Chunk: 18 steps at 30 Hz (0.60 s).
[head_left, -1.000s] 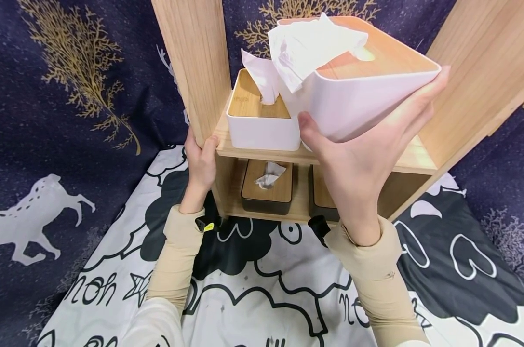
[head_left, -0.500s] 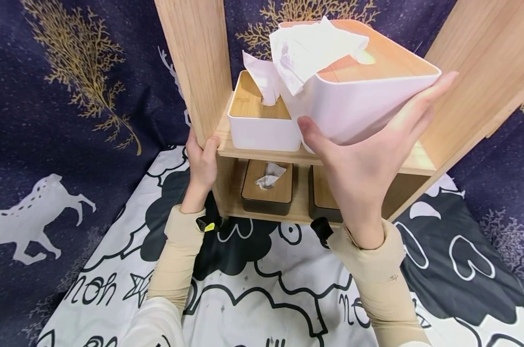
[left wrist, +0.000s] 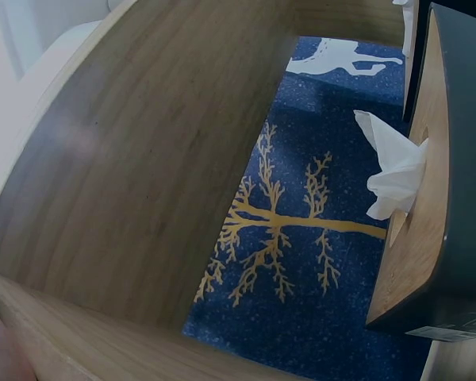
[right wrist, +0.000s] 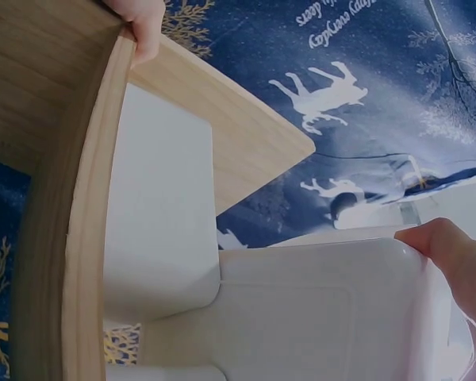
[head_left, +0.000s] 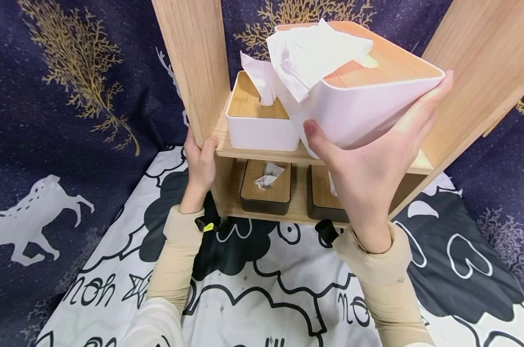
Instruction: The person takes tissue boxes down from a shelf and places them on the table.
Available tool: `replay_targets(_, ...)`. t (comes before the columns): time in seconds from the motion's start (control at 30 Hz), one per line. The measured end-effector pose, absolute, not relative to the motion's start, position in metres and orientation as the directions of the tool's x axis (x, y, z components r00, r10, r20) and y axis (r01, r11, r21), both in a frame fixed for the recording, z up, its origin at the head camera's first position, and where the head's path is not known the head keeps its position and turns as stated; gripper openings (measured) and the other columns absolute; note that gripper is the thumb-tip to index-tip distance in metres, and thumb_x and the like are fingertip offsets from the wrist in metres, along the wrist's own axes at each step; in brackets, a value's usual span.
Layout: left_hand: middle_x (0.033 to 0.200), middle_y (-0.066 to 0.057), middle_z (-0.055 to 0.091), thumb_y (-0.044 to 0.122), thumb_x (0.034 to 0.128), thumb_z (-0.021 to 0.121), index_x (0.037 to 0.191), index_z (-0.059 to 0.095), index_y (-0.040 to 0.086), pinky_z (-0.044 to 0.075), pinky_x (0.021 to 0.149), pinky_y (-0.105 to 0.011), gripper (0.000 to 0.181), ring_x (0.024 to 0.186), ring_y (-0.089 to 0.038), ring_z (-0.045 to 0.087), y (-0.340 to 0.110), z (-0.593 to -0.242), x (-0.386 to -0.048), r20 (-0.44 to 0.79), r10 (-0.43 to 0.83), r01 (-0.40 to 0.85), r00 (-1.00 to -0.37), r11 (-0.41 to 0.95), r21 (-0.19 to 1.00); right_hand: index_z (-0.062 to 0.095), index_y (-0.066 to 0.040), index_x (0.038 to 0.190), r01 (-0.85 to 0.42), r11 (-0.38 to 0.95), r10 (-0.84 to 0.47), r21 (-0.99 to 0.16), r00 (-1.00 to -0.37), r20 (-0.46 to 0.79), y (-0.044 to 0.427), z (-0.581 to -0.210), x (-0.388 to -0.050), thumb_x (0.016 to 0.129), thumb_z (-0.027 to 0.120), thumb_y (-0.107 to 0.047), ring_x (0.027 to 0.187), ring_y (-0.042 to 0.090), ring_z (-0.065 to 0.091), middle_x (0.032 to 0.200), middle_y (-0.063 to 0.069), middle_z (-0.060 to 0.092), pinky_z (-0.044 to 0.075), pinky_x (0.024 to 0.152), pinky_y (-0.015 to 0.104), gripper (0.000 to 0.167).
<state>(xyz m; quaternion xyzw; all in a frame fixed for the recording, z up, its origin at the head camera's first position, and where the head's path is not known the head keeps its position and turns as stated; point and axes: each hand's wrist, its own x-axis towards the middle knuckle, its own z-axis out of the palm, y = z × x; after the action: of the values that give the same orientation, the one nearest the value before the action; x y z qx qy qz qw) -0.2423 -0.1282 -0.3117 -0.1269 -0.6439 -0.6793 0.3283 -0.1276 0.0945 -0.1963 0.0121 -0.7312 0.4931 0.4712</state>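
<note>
My right hand (head_left: 370, 168) grips a white tissue box (head_left: 357, 113) with a wooden lid, thumb on the near side and fingers along the right. The box is tilted above the upper shelf, a tissue hanging from its lid; its pale underside shows in the right wrist view. Left of it, a smaller-looking white tissue box (head_left: 263, 132) stands on the shelf board. My left hand (head_left: 201, 161) holds the front edge of the shelf's left side panel (head_left: 196, 62), where the board meets it. That hand's fingers are partly hidden behind the panel.
Below, two black tissue boxes with wooden lids, the left one (head_left: 266, 205) and the right one (head_left: 324, 212), stand on the lower shelf. The shelf's right side panel (head_left: 478, 72) rises beside my right hand. A patterned cloth (head_left: 266, 299) lies under the shelf.
My right hand and the tilted tissue box have shifted slightly right and downward in the head view. More of the lower right black box shows. My left hand keeps its place.
</note>
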Motion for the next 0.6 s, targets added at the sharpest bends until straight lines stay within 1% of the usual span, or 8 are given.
replay_targets(0.17, 0.110, -0.016, 0.057, 0.009, 0.0758, 0.048, 0.126, 0.049, -0.011, 0.038, 0.093, -0.025, 0.054, 0.100, -0.012, 0.052, -0.1283, -0.3119, -0.2422, 0.597, -0.289, 0.612, -0.749, 0.046, 0.790, 0.005, 0.008, 0.151, -0.480, 0.519, 0.447, -0.708, -0.553, 0.703, 0.0961, -0.1959, -0.1258, 0.051, 0.084, -0.046, 0.130, 0.004, 0.031, 0.157, 0.007, 0.022, 0.028, 0.107, 0.026, 0.138)
replay_targets(0.33, 0.109, -0.015, 0.058, 0.007, 0.0757, 0.048, 0.125, 0.050, -0.010, 0.038, 0.093, -0.025, 0.052, 0.099, -0.012, 0.052, -0.1280, -0.3110, -0.2423, 0.593, -0.293, 0.611, -0.750, 0.034, 0.791, 0.006, 0.008, 0.151, -0.477, 0.520, 0.449, -0.709, -0.553, 0.702, 0.0969, -0.1936, -0.1243, 0.051, 0.082, -0.044, 0.128, 0.005, 0.033, 0.153, 0.004, 0.027, 0.029, 0.106, 0.026, 0.136)
replay_targets(0.43, 0.109, -0.015, 0.058, 0.007, 0.0760, 0.048, 0.126, 0.050, -0.009, 0.039, 0.092, -0.025, 0.052, 0.099, -0.012, 0.052, -0.1282, -0.3116, -0.2426, 0.586, -0.295, 0.606, -0.755, 0.030, 0.795, 0.006, 0.008, 0.150, -0.477, 0.517, 0.454, -0.711, -0.552, 0.700, 0.0982, -0.1940, -0.1240, 0.051, 0.082, -0.042, 0.128, 0.004, 0.033, 0.152, 0.003, 0.028, 0.027, 0.108, 0.025, 0.135)
replay_targets(0.6, 0.110, -0.013, 0.057, 0.007, 0.0767, 0.048, 0.127, 0.049, -0.010, 0.039, 0.093, -0.025, 0.053, 0.100, -0.012, 0.052, -0.1279, -0.3121, -0.2421, 0.588, -0.292, 0.606, -0.755, 0.031, 0.795, 0.004, 0.010, 0.150, -0.487, 0.503, 0.459, -0.714, -0.550, 0.698, 0.1008, -0.1952, -0.1239, 0.051, 0.081, -0.039, 0.127, 0.005, 0.033, 0.150, 0.003, 0.031, 0.027, 0.108, 0.025, 0.135)
